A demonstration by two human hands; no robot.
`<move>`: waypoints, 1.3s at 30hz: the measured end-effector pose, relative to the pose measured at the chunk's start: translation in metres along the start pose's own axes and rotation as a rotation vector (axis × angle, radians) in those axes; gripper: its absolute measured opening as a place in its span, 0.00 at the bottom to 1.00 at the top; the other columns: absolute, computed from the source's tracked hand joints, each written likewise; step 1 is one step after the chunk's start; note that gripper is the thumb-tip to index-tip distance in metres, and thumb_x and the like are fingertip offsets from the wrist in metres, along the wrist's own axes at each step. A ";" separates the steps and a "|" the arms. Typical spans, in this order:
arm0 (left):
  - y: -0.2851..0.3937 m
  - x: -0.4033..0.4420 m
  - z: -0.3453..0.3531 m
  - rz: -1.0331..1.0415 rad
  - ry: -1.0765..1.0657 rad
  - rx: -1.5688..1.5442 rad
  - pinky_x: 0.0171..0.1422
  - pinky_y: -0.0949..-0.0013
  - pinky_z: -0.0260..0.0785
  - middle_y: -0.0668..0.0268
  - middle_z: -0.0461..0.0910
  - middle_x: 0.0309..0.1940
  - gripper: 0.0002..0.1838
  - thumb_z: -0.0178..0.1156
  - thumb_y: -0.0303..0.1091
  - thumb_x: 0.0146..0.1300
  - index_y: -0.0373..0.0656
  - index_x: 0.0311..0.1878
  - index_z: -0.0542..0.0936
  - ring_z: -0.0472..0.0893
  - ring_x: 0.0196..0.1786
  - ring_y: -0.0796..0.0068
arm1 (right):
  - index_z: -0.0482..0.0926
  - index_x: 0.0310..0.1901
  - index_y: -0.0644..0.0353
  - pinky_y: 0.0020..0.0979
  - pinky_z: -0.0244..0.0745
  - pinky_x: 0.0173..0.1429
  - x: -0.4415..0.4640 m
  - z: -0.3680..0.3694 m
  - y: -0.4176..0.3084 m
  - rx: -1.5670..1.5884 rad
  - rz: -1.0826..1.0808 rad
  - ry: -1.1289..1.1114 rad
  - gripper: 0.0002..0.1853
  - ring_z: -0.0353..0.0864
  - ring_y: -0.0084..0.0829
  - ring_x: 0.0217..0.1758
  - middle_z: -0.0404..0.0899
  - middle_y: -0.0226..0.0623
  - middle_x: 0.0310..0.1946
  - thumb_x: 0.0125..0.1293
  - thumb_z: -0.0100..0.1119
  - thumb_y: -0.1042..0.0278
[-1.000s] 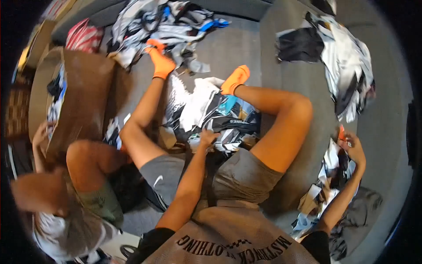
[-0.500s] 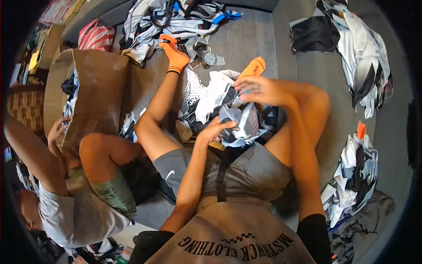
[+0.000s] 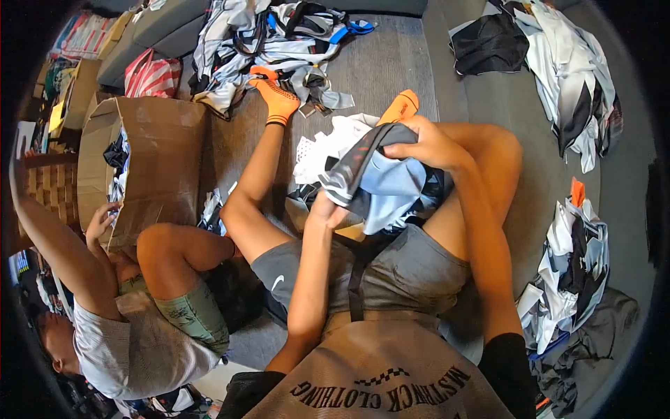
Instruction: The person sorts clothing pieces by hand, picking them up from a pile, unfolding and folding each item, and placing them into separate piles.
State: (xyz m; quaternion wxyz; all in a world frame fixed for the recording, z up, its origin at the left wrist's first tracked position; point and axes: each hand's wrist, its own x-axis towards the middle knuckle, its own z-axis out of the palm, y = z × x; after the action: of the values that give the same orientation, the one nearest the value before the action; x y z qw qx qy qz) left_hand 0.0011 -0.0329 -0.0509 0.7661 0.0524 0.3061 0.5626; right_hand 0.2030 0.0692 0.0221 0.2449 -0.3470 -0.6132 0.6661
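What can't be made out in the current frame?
Head view throughout:
Left hand: most fingers, hidden behind the held cloth.
Cardboard box: deeper contents, hidden by its wall.
Striped bag: contents, hidden by its sides.
Far cloth pile: top, cut off by the upper edge.

Shirt [image 3: 391, 349] front: black lettering [image 3: 349, 397], "CLOTHING" legible, adjoining word probably "MSTRNCK". Grey shorts [image 3: 405, 269], left leg: white Nike swoosh [image 3: 278, 282].

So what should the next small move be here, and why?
Probably ease the right hand and left hand apart to spread the grey-blue cloth: the right hand grips its upper part, the left is at its lower left, partly covered, and the cloth hangs in folds.
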 end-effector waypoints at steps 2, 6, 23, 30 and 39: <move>-0.003 -0.002 -0.006 0.023 0.009 0.024 0.56 0.66 0.70 0.56 0.76 0.52 0.25 0.57 0.32 0.57 0.37 0.59 0.69 0.78 0.50 0.63 | 0.78 0.30 0.66 0.18 0.61 0.28 0.002 -0.001 0.004 -0.024 -0.039 0.008 0.05 0.65 0.16 0.23 0.73 0.25 0.20 0.52 0.63 0.76; -0.002 -0.004 -0.025 0.056 -0.003 0.117 0.60 0.66 0.67 0.56 0.76 0.52 0.24 0.57 0.33 0.57 0.36 0.58 0.71 0.77 0.53 0.62 | 0.78 0.33 0.67 0.16 0.60 0.27 0.008 -0.002 0.006 -0.090 -0.155 0.036 0.07 0.65 0.16 0.23 0.73 0.25 0.21 0.50 0.61 0.78; 0.005 0.001 -0.019 0.059 0.021 -0.092 0.50 0.72 0.68 0.62 0.80 0.41 0.17 0.56 0.32 0.57 0.36 0.49 0.74 0.78 0.41 0.72 | 0.76 0.51 0.62 0.26 0.65 0.55 0.015 0.020 -0.018 -0.316 -0.585 0.046 0.23 0.73 0.29 0.48 0.76 0.39 0.48 0.48 0.57 0.80; 0.002 -0.002 -0.031 -0.041 0.019 0.165 0.48 0.75 0.68 0.61 0.80 0.41 0.17 0.58 0.29 0.56 0.34 0.49 0.74 0.77 0.42 0.72 | 0.77 0.49 0.62 0.31 0.60 0.61 0.020 0.014 0.007 -0.212 -0.150 -0.224 0.23 0.69 0.33 0.56 0.71 0.42 0.55 0.48 0.57 0.82; 0.009 -0.013 -0.008 -0.152 0.092 0.610 0.52 0.74 0.66 0.60 0.77 0.47 0.22 0.60 0.26 0.53 0.32 0.54 0.73 0.75 0.49 0.72 | 0.80 0.45 0.61 0.28 0.68 0.49 0.012 0.016 0.013 -0.466 -0.365 -0.097 0.19 0.74 0.30 0.42 0.78 0.38 0.43 0.47 0.57 0.81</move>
State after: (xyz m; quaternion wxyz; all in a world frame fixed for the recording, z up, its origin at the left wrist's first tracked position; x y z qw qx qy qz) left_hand -0.0125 -0.0437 -0.0479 0.7402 0.2313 0.4982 0.3877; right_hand 0.1848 0.0660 0.0080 0.2448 -0.2458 -0.8129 0.4679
